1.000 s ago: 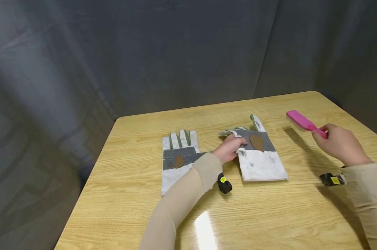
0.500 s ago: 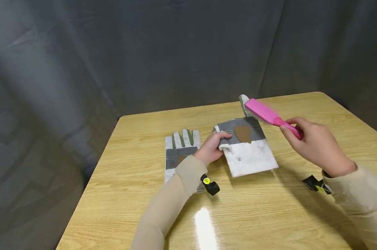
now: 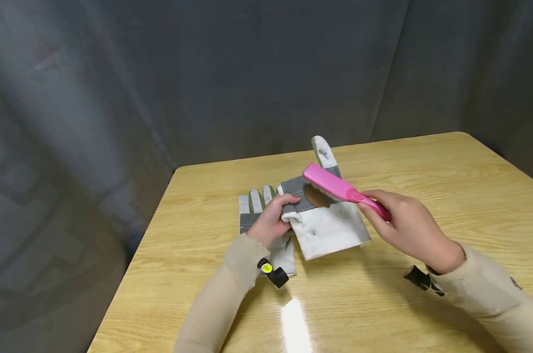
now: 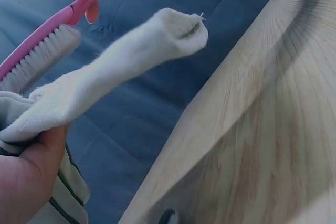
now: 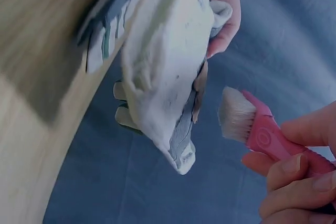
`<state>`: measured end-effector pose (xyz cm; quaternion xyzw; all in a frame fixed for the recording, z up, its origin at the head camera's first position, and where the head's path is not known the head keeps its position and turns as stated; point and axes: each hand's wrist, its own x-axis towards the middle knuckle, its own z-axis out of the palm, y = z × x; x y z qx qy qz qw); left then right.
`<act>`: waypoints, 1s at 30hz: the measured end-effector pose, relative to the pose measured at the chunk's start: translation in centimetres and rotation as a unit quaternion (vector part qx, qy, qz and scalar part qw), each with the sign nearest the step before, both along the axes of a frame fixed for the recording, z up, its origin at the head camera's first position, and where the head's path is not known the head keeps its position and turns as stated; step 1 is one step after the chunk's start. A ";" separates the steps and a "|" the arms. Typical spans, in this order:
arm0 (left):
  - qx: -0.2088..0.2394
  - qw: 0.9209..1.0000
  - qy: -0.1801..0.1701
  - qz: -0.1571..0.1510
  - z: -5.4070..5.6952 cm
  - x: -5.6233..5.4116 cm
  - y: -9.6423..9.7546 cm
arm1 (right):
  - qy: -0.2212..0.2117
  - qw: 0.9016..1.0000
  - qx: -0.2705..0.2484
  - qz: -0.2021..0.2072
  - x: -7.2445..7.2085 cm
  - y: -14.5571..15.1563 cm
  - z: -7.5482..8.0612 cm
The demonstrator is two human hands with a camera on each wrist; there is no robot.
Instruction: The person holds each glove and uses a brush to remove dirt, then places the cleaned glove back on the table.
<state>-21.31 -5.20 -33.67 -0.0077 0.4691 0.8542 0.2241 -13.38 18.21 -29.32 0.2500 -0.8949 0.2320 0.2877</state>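
My left hand (image 3: pixel 269 224) grips a white and grey work glove (image 3: pixel 330 233) by its side edge and holds it up off the table. The glove's thumb points up and its cuff hangs toward me, with dark smudges and a brown patch (image 3: pixel 315 197) on it. In my right hand (image 3: pixel 412 230) is the handle of a pink brush (image 3: pixel 330 183), its white bristles (image 5: pixel 236 116) facing the glove. The right wrist view shows a gap between bristles and glove. A second, matching glove (image 3: pixel 247 221) lies on the table, partly hidden behind my left hand and the held glove.
The wooden table (image 3: pixel 195 206) has a glare spot near its front. Behind it and at the left hangs a dark grey curtain (image 3: pixel 270 83). A black strap with a small device (image 3: pixel 275 275) sits at each wrist.
My left hand has lifted the glove and brought it left, partly over the other glove. My right hand has carried the brush left, so it now stands over the held glove's brown patch.
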 end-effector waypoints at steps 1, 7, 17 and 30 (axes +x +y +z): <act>0.002 1.000 0.000 0.003 -0.1 0.1 -0.2 | 0.002 1.000 -0.001 0.004 0.0 -0.2 -0.2; 0.007 1.000 0.016 0.006 -0.6 0.1 -1.0 | -0.001 1.000 -0.007 0.010 0.2 -1.0 -1.3; -0.004 0.999 0.027 -0.021 -0.5 0.0 -0.9 | 0.011 1.000 -0.005 0.015 0.4 -1.8 -2.2; -0.006 0.999 0.030 -0.022 -0.4 -0.1 -0.9 | 0.012 1.000 0.020 -0.002 0.5 -1.2 -1.8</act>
